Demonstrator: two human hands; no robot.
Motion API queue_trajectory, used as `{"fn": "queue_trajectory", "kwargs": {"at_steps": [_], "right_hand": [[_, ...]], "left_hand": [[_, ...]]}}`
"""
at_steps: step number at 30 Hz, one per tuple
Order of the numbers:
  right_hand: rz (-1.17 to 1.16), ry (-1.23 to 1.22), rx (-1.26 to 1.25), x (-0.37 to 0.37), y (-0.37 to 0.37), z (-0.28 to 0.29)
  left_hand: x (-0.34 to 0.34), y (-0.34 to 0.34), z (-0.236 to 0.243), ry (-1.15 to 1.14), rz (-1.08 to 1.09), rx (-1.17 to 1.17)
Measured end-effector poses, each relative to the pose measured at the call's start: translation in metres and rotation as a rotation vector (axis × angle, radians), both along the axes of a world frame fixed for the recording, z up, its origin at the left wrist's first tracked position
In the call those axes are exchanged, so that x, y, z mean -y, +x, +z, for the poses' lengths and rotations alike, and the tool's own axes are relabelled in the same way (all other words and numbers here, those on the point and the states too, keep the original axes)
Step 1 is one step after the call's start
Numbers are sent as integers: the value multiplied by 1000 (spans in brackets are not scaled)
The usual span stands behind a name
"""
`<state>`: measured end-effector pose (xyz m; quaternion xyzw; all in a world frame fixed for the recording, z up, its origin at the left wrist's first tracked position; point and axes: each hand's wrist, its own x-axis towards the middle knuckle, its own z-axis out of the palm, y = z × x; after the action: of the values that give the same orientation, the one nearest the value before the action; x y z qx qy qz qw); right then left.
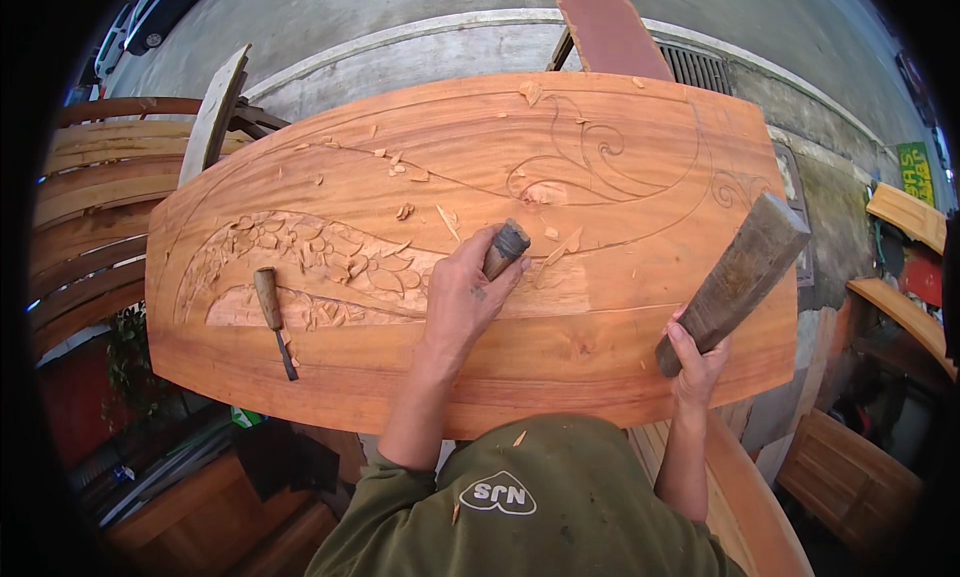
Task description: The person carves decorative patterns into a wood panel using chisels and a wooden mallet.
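My left hand is closed around the handle of a carving chisel, whose top end is dark and looks wrapped. The chisel's blade is hidden below my hand, over the carved part of a large reddish-brown wooden panel. In my right hand, near the panel's right side, is a thick, squared wooden mallet, gripped at its lower end and tilted up to the right. A second chisel with a wooden handle lies on the panel's left part. Carved flowers and leaves fill a curved band there.
Wood shavings are scattered over the panel, and drawn scrolls mark its upper right. A board juts out beyond the far edge. Stacked slats stand at left; wooden panels lean at lower right.
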<state>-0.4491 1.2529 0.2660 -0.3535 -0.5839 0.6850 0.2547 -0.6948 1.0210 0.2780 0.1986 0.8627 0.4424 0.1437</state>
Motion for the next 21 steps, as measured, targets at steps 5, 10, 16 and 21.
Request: {"fn": "queue_trajectory", "kwargs": {"at_steps": [5,10,16,21], "right_hand": [[10,12,79,9,-2,-9],[-12,5,116,6,-5,-11],[-11,-11,137,2,-5,-9],[-34,-38,107,2,-7,-9]], "left_hand": [[-22,24,-13,-252,-300,-189],[-64,-3,15,-99,-386,176],[-139,-108,-19,756,124,542],[-195,-152,-58,926,199,569]]}}
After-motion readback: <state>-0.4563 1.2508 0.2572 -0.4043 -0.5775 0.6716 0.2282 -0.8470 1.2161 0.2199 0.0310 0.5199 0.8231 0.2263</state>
